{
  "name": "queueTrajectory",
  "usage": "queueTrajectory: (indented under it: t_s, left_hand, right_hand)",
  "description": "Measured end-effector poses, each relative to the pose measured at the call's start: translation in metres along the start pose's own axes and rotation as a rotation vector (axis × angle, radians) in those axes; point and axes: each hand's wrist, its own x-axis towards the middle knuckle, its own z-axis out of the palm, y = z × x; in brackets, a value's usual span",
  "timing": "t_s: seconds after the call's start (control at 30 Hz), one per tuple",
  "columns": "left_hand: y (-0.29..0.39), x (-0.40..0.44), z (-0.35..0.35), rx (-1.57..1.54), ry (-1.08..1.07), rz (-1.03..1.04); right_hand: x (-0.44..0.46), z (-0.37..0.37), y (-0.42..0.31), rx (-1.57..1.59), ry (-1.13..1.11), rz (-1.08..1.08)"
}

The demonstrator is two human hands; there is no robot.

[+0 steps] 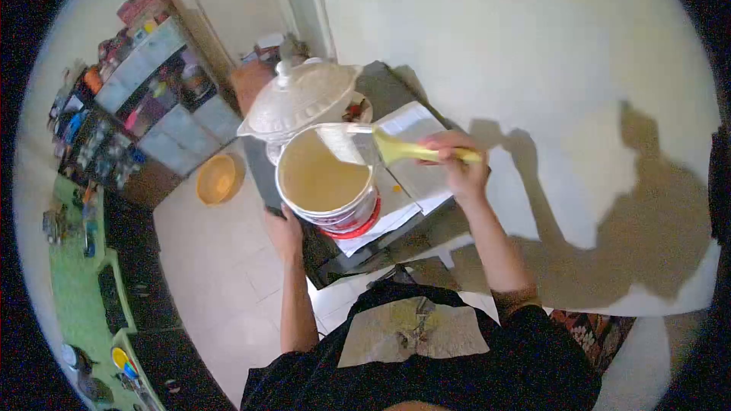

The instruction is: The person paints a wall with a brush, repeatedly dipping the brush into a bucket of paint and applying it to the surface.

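A white bucket [344, 221] with a red base band stands on the papers, yellowish-tan paint [320, 179] visible inside. My left hand [285, 232] is against the bucket's lower left side, its fingers partly hidden by the bucket. In my right hand [458, 161] is a wide yellow paintbrush [392, 149], gripped by its handle. The brush head reaches the bucket's right rim; whether it touches the rim I cannot tell. Behind the bucket sits a cream lidded tureen [297, 103].
White papers [415, 152] cover part of the dark table [426, 236]. An orange basin [218, 180] is on the tiled floor at left, near a crowded shelf unit [152, 80]. A pale wall [548, 53] rises at right, and a green cabinet [68, 259] stands at far left.
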Motion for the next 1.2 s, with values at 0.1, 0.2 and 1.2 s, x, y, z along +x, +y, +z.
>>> queueTrajectory:
  t_s: [0.1,0.2,1.2]
  left_hand:
    - [0.034,-0.008,-0.013,0.138,-0.036,-0.177]
    - [0.012,-0.001,-0.010,0.093,-0.024,-0.061]
    - [0.005,0.003,0.007,-0.162,-0.066,0.146]
  right_hand:
    - [-0.006,0.010,0.009,0.159,0.134,0.248]
    - [-0.013,0.016,0.013,0.322,0.341,0.464]
    - [-0.090,-0.130,-0.013,0.685,0.995,0.191]
